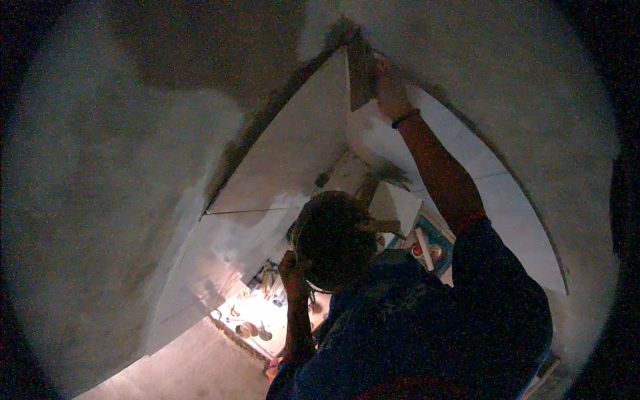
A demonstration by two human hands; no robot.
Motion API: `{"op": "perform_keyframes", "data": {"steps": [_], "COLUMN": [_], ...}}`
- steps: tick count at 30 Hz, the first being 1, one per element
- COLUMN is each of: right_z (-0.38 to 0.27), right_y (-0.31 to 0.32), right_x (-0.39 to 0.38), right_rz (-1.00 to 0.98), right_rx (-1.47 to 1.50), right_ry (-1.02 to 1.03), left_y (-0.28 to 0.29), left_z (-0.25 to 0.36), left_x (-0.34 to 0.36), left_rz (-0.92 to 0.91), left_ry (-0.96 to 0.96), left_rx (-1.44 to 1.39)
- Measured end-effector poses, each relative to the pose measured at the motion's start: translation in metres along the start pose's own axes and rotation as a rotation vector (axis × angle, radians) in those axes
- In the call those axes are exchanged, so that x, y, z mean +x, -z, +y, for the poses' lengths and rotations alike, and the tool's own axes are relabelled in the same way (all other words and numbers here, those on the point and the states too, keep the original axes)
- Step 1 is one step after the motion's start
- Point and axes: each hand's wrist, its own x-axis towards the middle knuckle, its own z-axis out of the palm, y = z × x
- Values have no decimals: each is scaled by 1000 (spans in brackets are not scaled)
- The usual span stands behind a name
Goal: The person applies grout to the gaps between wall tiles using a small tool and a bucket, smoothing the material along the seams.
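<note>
My right arm stretches up to the peak where two pale walls meet the ceiling. There my right hand (393, 93) is closed at the edge of a dark flat plate (361, 79), which lies against the corner. Its kind is too dim to make out. Lower down, my left hand (292, 270) grips the near left side of a dark round bowl-like thing (337, 233) in front of my chest. What is inside it is too dark to see. A pale handle-like bar (385, 227) shows at its right side.
The left wall (280, 160) and right wall (493, 173) are close on both sides. Strong light falls on several small tools (257, 327) below left. A teal tray (440, 243) with a white tube lies below right, beside a pale board (400, 207).
</note>
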Motion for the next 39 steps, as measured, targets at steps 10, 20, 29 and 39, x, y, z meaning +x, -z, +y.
{"op": "perform_keyframes", "data": {"steps": [10, 20, 29, 39], "right_z": [63, 38, 30, 56], "right_y": [16, -10, -80, 8], "right_x": [40, 39, -5, -16], "right_rz": [180, 130, 65, 149], "right_rx": [-840, -371, -31, -686], "right_ry": [460, 364, 175, 546], "left_y": [-1, 8, -2, -9], "left_z": [-16, -41, -6, -4], "left_x": [-5, 10, 9, 7], "left_rz": [68, 72, -17, -6], "left_ry": [57, -20, 136, 30], "left_rx": [-124, 34, -119, -15]}}
